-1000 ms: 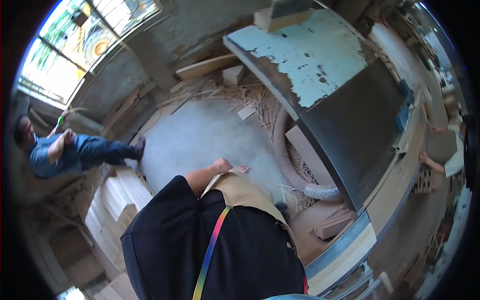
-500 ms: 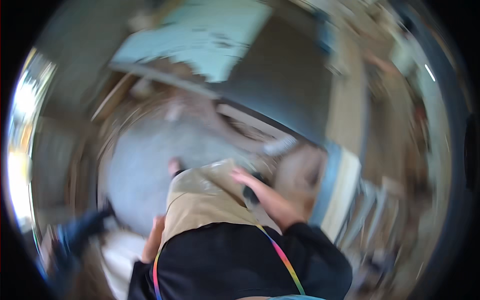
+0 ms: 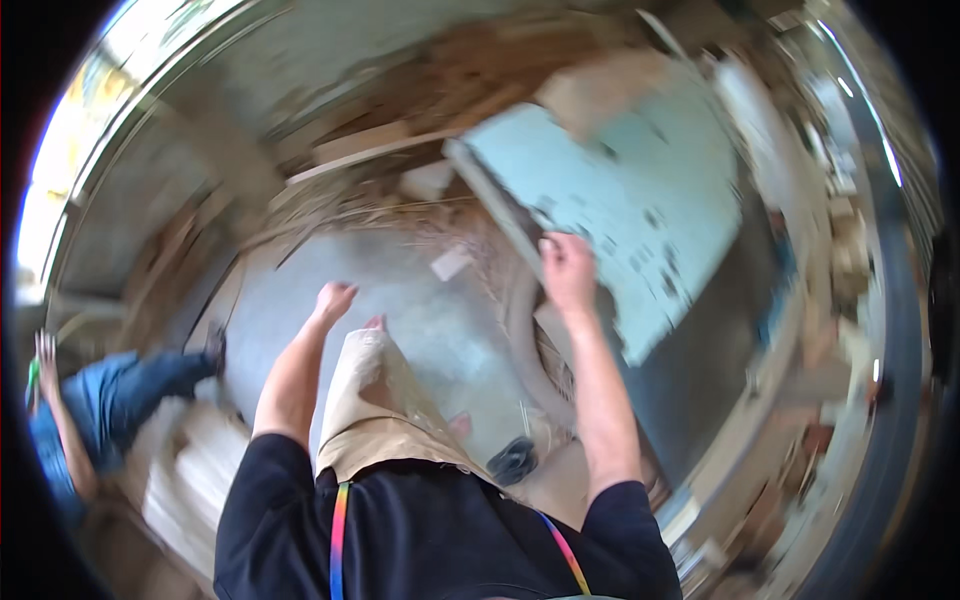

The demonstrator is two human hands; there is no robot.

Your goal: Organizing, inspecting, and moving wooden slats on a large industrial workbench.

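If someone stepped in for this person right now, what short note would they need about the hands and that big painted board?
Right hand: raised at the lower left edge of the pale blue painted board; blur hides whether the fingers grip it.
Left hand: open, empty, held out over the grey floor.
Board: leans tilted over a dark panel, with wood offcuts and shavings around it.
Done: right hand is at the board.
Left: a firm hold with both hands seems likely needed.
Another person sits at far left.

A board (image 3: 640,220) lies right of the floor (image 3: 400,290), another person (image 3: 100,410) far left.
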